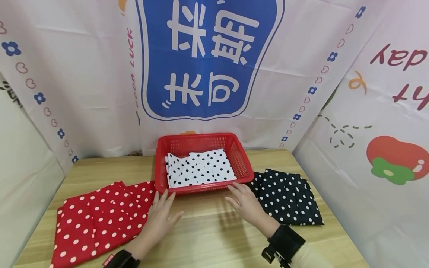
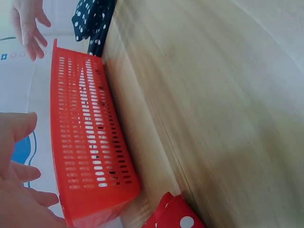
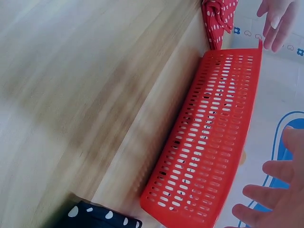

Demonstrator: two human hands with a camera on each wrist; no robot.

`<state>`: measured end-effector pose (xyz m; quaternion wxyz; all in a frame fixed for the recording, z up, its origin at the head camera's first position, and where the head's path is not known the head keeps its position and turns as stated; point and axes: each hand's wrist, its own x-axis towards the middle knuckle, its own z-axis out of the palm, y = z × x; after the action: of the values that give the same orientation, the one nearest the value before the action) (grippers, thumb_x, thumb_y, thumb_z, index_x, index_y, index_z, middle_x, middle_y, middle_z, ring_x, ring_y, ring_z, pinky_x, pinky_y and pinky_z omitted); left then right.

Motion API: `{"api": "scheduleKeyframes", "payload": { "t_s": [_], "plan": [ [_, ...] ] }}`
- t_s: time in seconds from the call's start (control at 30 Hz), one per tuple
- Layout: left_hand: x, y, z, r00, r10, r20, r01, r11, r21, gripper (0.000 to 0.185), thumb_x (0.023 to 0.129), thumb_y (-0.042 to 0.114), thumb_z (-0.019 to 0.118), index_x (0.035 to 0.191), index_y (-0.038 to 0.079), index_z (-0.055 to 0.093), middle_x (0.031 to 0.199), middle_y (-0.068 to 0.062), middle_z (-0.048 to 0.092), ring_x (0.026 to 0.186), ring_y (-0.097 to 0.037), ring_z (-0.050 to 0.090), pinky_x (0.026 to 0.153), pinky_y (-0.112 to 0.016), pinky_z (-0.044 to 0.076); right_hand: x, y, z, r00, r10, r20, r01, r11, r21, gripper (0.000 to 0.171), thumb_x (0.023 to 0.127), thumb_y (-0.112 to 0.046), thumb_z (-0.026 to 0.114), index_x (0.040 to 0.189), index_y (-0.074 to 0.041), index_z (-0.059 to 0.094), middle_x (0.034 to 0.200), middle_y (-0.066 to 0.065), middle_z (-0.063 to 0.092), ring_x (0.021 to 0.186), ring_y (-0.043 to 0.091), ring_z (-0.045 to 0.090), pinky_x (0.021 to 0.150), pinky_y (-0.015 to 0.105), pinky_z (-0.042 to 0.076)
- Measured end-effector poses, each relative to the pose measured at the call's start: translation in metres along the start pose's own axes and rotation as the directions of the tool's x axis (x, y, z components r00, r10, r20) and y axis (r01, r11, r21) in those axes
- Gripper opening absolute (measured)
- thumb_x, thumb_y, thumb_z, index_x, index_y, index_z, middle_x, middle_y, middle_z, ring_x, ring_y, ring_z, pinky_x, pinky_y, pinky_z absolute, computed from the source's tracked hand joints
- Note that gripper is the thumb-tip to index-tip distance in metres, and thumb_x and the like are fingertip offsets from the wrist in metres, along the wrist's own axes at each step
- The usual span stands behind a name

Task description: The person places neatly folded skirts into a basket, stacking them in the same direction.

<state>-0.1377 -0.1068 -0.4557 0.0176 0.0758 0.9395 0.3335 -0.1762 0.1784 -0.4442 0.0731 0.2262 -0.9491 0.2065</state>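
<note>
A red plastic basket (image 1: 204, 188) with slotted walls stands at the back middle of the table. Folded white cloth with black dots (image 1: 201, 167) lies inside it. My left hand (image 1: 161, 216) is at the basket's front left corner, its fingers spread and holding nothing. At the front right corner is my right hand (image 1: 246, 203), fingers also extended and holding nothing. Whether either hand touches the rim I cannot tell. Red cloth with white dots (image 1: 104, 219) lies folded at the left, partly behind my left forearm. Folded black cloth with white dots (image 1: 288, 197) lies at the right.
The wooden table (image 1: 201, 238) carries everything. Behind it hangs a printed white curtain (image 1: 100, 93) with a large blue sign, close to the basket's back. Another printed sheet (image 1: 385, 208) borders the right side.
</note>
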Motion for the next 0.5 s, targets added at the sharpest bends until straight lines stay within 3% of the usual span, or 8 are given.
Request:
{"api": "scheduleKeyframes", "payload": {
  "t_s": [0.23,0.5],
  "plan": [
    [-0.004,0.003,0.005,1.000,-0.013,0.023,0.013,1.000,-0.020,0.070,0.089,0.027,0.071,0.144,-0.005,0.040,0.152,-0.031,0.024,0.139,-0.055,0.005,0.105,-0.071,0.014,-0.004,-0.001,-0.002,1.000,0.010,-0.017,-0.009,1.000,0.021,0.043,0.096,-0.024,0.061,0.129,0.004,0.059,0.134,0.024,0.052,0.126,0.042,0.044,0.104,0.056,0.035],
    [-0.019,-0.002,0.017,0.998,-0.041,0.054,0.045,0.997,-0.071,0.066,0.091,0.024,0.068,0.144,-0.003,0.040,0.152,-0.029,0.026,0.140,-0.053,0.007,0.105,-0.071,0.014,-0.014,0.000,0.007,0.998,0.038,0.045,-0.039,0.999,0.031,0.042,0.096,-0.025,0.059,0.128,0.004,0.060,0.131,0.024,0.055,0.124,0.041,0.048,0.105,0.056,0.034]
  ]
}}
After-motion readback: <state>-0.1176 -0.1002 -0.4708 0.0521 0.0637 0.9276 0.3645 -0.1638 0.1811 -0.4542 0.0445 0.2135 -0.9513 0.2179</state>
